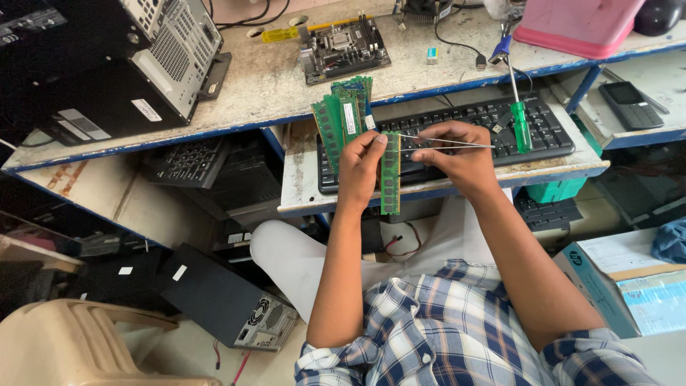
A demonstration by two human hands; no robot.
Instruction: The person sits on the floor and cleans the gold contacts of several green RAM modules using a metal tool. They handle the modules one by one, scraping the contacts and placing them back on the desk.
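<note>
My left hand (359, 163) grips a fan of several green memory modules (341, 118) and one more green module (390, 179) that hangs down below the thumb. My right hand (457, 159) pinches a thin metal tweezer or probe (446, 141), with its tip touching the top edge of the hanging module. Both hands hover over a black keyboard (486, 121) on a pull-out shelf.
A green-handled screwdriver (520, 121) lies on the keyboard. On the worn desk sit a small motherboard (341, 48), a desktop case (107, 68), a pink box (579, 25) and a black phone (629, 104). Another case (229, 304) and a tan plastic chair (86, 343) stand below.
</note>
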